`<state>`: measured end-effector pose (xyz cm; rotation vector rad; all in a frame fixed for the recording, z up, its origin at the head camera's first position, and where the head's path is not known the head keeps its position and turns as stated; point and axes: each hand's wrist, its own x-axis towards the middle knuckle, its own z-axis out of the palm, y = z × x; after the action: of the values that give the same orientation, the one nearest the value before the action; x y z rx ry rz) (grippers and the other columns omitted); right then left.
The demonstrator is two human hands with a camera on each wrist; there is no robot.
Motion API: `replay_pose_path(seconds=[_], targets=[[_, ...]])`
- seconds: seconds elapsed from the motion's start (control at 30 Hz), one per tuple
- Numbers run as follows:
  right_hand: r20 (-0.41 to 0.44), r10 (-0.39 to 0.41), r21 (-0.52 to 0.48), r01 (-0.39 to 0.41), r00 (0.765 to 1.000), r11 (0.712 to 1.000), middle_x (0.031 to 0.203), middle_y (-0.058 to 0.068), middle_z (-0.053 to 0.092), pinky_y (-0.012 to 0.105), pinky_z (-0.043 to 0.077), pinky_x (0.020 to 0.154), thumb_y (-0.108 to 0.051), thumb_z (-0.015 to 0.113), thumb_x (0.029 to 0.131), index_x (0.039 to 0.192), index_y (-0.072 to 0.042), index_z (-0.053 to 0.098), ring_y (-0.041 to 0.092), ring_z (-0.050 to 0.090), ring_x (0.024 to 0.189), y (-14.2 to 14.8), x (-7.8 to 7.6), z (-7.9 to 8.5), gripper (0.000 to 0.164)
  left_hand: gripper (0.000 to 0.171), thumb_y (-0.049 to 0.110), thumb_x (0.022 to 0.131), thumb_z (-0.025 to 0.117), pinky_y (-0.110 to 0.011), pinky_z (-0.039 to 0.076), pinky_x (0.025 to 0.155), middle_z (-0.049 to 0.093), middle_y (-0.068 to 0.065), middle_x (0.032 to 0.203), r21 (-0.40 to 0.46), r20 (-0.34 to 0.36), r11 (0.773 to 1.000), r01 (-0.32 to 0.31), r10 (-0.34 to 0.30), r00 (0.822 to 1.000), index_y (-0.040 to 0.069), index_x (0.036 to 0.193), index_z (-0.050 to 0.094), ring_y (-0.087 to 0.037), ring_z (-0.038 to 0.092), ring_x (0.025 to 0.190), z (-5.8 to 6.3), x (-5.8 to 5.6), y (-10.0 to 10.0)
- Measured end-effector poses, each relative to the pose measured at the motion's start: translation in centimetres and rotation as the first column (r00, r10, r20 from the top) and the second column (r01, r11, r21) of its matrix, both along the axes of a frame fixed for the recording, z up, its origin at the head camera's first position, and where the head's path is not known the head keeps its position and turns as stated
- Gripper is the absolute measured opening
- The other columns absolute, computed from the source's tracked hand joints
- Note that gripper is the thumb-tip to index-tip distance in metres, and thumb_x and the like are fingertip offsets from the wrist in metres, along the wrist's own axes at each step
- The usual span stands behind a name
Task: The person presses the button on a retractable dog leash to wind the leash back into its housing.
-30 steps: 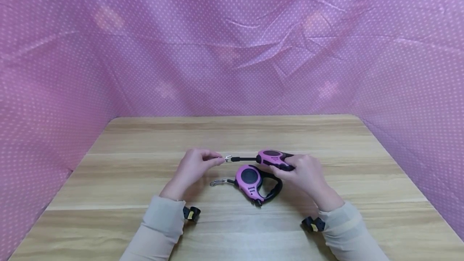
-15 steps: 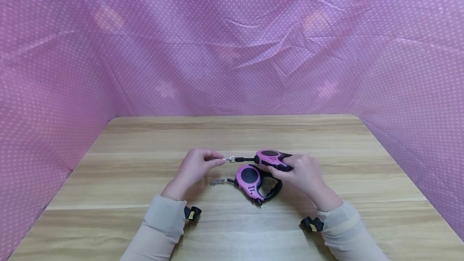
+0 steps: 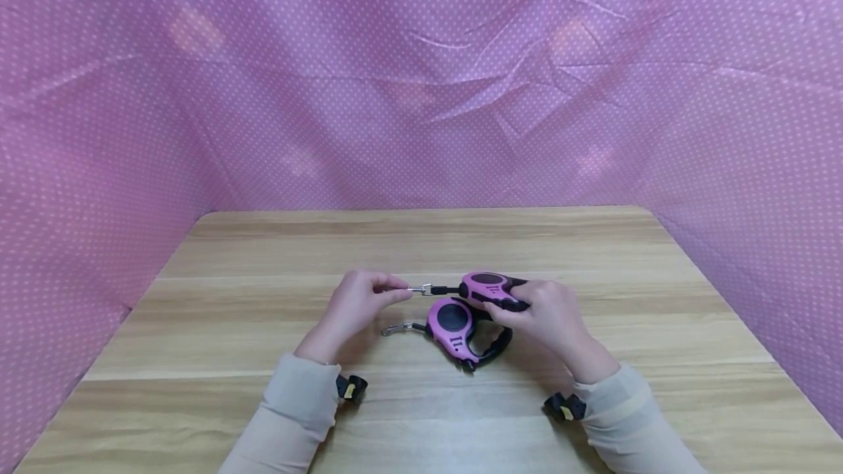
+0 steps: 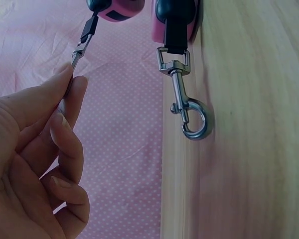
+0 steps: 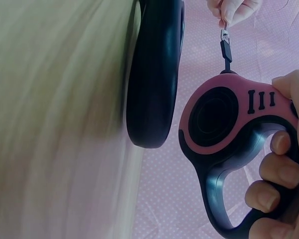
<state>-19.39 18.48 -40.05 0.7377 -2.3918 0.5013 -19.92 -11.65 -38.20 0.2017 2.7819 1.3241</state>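
My right hand (image 3: 549, 313) grips the black looped handle of a pink and black retractable dog leash (image 5: 209, 117), fingers through the loop and thumb on the pink casing. From its casing a short black strap (image 3: 448, 290) leads left to a metal snap hook (image 3: 421, 289). My left hand (image 3: 358, 306) pinches that hook between thumb and forefinger; its end is hidden by them. A second matching leash (image 3: 453, 331) lies on the table just in front of the held one. Its own snap hook (image 4: 187, 107) points left.
The pale wood-grain table (image 3: 230, 254) carries both leashes. Pink dotted cloth (image 3: 421, 93) hangs behind it and at both sides. A small black camera sits on each wrist, by the sleeve cuffs.
The right hand has shifted slightly left with its leash, and the exposed strap between casing and hook is shorter. The left hand keeps its pinch, almost in place. The second leash stays put.
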Motion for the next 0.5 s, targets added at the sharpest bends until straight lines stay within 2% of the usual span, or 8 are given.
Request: replay_pose_path(seconds=[0.3, 0.5], targets=[[-0.039, 0.028, 0.003, -0.028, 0.999, 1.0, 0.047, -0.011, 0.042, 0.014, 0.022, 0.044, -0.063, 0.055, 0.089, 0.048, -0.021, 0.037, -0.001, 0.028, 0.047, -0.19, -0.05, -0.17, 0.061, 0.011, 0.03, 0.087, 0.076, -0.036, 0.054, 0.085, 0.075, 0.006, 0.099, 0.006, 0.018, 1.0, -0.004, 0.004, 1.0, 0.024, 0.096, 0.078, -0.013, 0.067, 0.095, 0.11, 0.12, 0.16], [-0.064, 0.046, -0.004, -0.046, 0.997, 0.999, 0.046, -0.012, 0.037, 0.013, 0.018, 0.044, -0.071, 0.04, 0.093, 0.048, -0.02, 0.034, -0.002, 0.023, 0.047, -0.53, -0.04, -0.25, 0.069, 0.008, 0.028, 0.086, 0.077, -0.032, 0.052, 0.08, 0.075, 0.006, 0.098, -0.014, -0.022, 1.0, 0.02, -0.02, 1.0, 0.023, 0.093, 0.078, -0.011, 0.064, 0.086, 0.1, 0.06, 0.25]])
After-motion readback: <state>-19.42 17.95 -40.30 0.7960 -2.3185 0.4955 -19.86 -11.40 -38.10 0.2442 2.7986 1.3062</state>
